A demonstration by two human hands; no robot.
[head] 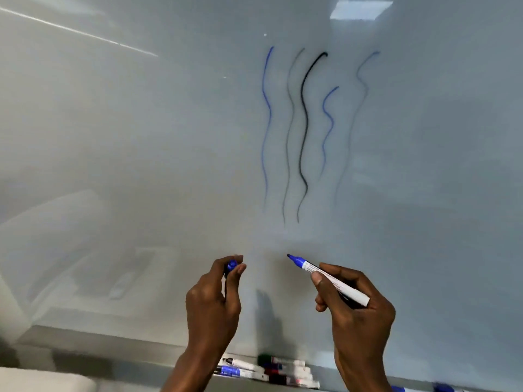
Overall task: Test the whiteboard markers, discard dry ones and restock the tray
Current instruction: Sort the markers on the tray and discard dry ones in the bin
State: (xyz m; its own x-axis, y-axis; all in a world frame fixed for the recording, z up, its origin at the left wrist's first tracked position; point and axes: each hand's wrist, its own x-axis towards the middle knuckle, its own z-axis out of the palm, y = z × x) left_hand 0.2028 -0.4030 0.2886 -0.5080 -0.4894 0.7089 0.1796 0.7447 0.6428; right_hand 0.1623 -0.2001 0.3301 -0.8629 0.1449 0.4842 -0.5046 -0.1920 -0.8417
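Note:
My right hand (353,312) grips an uncapped blue whiteboard marker (325,275), its tip pointing up-left, close to the whiteboard (141,165). My left hand (215,301) pinches the blue cap (231,265) between thumb and fingertips. Several wavy test lines (304,131) run down the board above my hands: blue ones, a faint grey one and a bold black one. On the tray (119,352) below lie several markers (271,370) in a pile between my forearms, with blue, red, green and black ends.
A blue marker or cap (443,387) lies at the lower right on the tray. A pale surface (42,380) fills the bottom-left corner. The board reflects ceiling lights and room furniture.

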